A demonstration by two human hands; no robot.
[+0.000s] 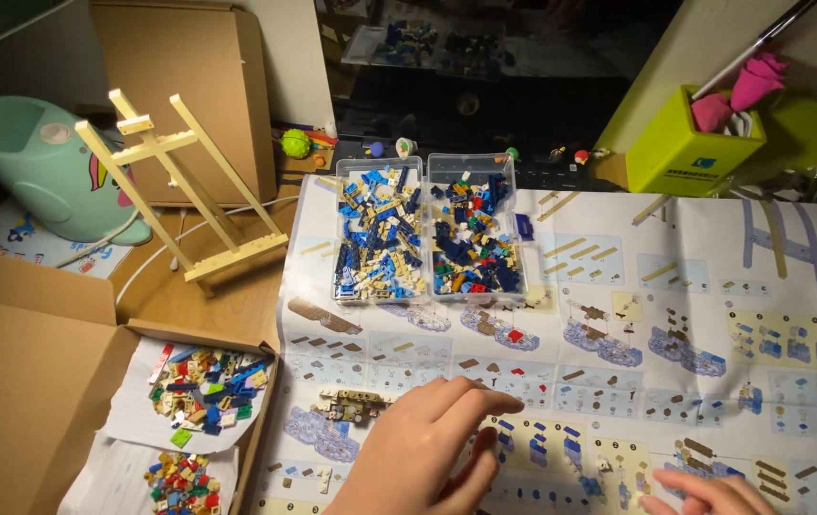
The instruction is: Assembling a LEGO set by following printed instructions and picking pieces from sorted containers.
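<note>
Instruction sheet (618, 315), big and unfolded, covers most of the desk and carries everything the hands are busy with. Measured from that sheet: off its left edge lies one open cardboard box (36, 381) holding two heaps of mixed coloured bricks (203, 386) on white paper. Above the box, off the sheet's upper left corner, stand one small wooden easel (179, 181) and one mint-green toy-like thing (36, 172). Off the sheet's upper right corner sits one yellow-green pen holder (680, 153). Two clear plastic trays (427, 229) stand side by side on the sheet's top middle, both full of blue, tan and dark pieces.

Lower on the sheet, near its left part, sits one small tan and brown brick build (356, 405), just beside the left hand (423, 458). That hand rests on the paper with fingers loosely curled and the forefinger stretched out flat, its tip pressing the printed steps to the right of the build; it grips nothing that I can see. The right hand (709, 494) lies at the sheet's bottom edge, fingers pointing left and laid flat on the paper, mostly cut off, so what it may hold I cannot tell. Nothing lies between the build and the left fingers.
</note>
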